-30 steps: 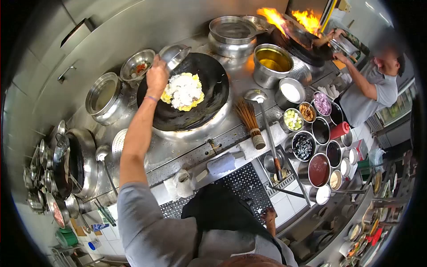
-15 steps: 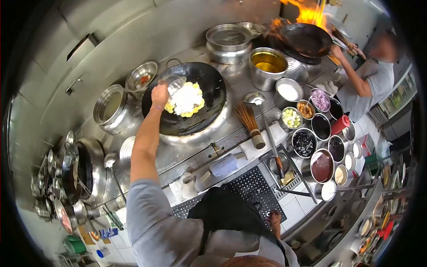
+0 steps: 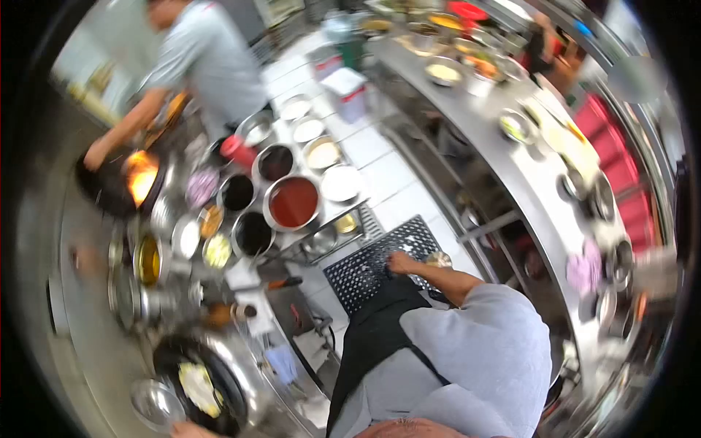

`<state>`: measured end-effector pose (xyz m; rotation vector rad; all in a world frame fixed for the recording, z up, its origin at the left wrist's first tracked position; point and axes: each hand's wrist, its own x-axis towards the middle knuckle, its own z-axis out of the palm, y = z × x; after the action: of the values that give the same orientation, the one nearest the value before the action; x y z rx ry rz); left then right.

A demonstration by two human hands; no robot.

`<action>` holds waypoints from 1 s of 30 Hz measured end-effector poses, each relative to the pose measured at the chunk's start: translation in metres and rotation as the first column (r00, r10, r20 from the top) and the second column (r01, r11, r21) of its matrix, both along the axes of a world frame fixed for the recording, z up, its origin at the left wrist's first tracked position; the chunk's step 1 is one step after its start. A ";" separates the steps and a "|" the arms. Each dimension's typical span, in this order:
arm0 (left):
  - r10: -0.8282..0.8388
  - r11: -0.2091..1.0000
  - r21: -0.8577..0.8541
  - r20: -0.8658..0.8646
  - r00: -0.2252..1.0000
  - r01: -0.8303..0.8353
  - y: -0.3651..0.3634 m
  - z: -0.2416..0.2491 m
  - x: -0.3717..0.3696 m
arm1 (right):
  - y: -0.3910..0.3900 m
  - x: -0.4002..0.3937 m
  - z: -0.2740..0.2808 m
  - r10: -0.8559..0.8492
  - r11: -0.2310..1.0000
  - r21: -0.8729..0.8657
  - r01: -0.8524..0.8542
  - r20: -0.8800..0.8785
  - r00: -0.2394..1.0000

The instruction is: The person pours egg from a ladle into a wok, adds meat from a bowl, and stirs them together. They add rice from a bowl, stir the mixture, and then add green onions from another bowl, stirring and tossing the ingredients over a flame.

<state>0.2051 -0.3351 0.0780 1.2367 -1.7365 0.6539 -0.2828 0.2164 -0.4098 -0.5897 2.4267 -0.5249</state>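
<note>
At the bottom left edge, my left hand (image 3: 191, 430) is shut on the rim of a metal bowl (image 3: 156, 406), partly cut off by the frame. Beside the bowl, a dark wok (image 3: 232, 388) holds white rice over yellow egg (image 3: 198, 390). My right hand (image 3: 399, 263) is in front of my dark apron, over the perforated black mat (image 3: 376, 255). Its fingers are blurred, and whether they hold anything cannot be made out.
A co-worker (image 3: 219, 62) stands at the upper left with a hand at a flaming wok (image 3: 95, 182). Sauce and ingredient pots, including a red sauce pot (image 3: 293, 203), line the stove edge. A steel counter (image 3: 504, 157) with bowls runs along the right.
The view has swung to the right, bringing the right-hand counter and floor into sight. The wok of rice and my left hand now sit at the lower left. My right arm shows more fully.
</note>
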 end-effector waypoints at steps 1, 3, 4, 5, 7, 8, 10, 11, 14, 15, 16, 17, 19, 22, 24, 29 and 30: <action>-0.180 0.980 -0.117 -0.163 0.970 0.162 0.042 0.027 -0.053 | -0.009 0.000 0.037 -0.036 0.998 -0.056 0.038 0.032 0.999; -0.380 0.873 0.090 -0.494 0.782 0.480 0.088 0.011 -0.108 | -0.023 -0.004 0.117 -0.069 0.977 -0.194 0.092 0.121 0.990; -0.353 0.737 0.216 -0.685 0.637 0.641 0.105 -0.010 -0.135 | -0.031 -0.004 0.115 -0.033 0.912 -0.396 0.102 0.178 0.983; -0.237 0.545 0.293 -0.845 0.480 0.785 0.122 -0.032 -0.168 | -0.037 -0.003 0.146 0.017 0.854 -0.514 0.081 0.182 0.983; 0.075 0.232 0.599 -0.796 0.600 0.766 0.205 -0.035 -0.256 | -0.040 -0.002 0.223 0.155 0.754 -0.561 0.342 0.658 0.737; 0.043 0.137 0.520 -0.853 0.520 0.843 0.229 -0.075 -0.293 | -0.038 -0.003 0.240 0.318 0.657 -0.674 0.339 0.655 0.685; 0.118 -0.255 0.486 -0.843 0.525 0.836 0.293 -0.109 -0.361 | -0.025 0.003 0.289 0.345 0.507 -0.644 0.573 0.761 0.550; 0.080 -0.341 0.516 -0.817 0.571 0.786 0.317 -0.132 -0.392 | -0.018 0.002 0.293 0.295 0.457 -0.636 0.622 0.768 0.568; 0.191 -0.598 0.387 -0.782 0.594 0.702 0.394 -0.168 -0.438 | 0.013 -0.004 0.287 0.040 0.319 -0.549 0.772 0.822 0.568; 0.151 -0.668 0.367 -0.785 0.601 0.648 0.418 -0.162 -0.444 | 0.031 -0.010 0.274 0.062 0.226 -0.524 0.821 0.849 0.525; 0.072 -0.749 0.366 -0.783 0.617 0.552 0.430 -0.168 -0.446 | 0.049 -0.011 0.269 0.045 0.139 -0.491 0.860 0.871 0.490; 0.000 -0.816 0.356 -0.789 0.615 0.456 0.441 -0.176 -0.450 | 0.069 -0.015 0.264 0.031 0.058 -0.463 0.885 0.886 0.462; -0.016 -0.890 0.285 -0.800 0.600 0.356 0.467 -0.176 -0.456 | 0.110 -0.018 0.275 -0.049 -0.100 -0.424 0.900 0.906 0.421; -0.123 -0.933 0.299 -0.787 0.605 0.199 0.487 -0.190 -0.460 | 0.169 -0.026 0.243 -0.311 -0.328 -0.469 0.820 0.873 0.375; -0.186 -0.931 0.339 -0.758 0.625 0.134 0.488 -0.204 -0.457 | 0.216 -0.035 0.273 -0.453 -0.406 -0.463 0.788 0.851 0.267; -0.287 -0.878 0.467 -0.687 0.667 0.103 0.474 -0.249 -0.436 | 0.317 -0.059 0.268 -0.601 -0.658 -0.529 0.536 0.798 0.050; -0.330 -0.856 0.510 -0.660 0.674 0.080 0.469 -0.257 -0.432 | 0.335 -0.064 0.261 -0.567 -0.695 -0.509 0.508 0.822 0.048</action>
<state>-0.2264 0.1337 -0.1795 0.8367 -2.4523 -2.6207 -0.3468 0.5516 -0.1483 1.2789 1.4030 -2.9436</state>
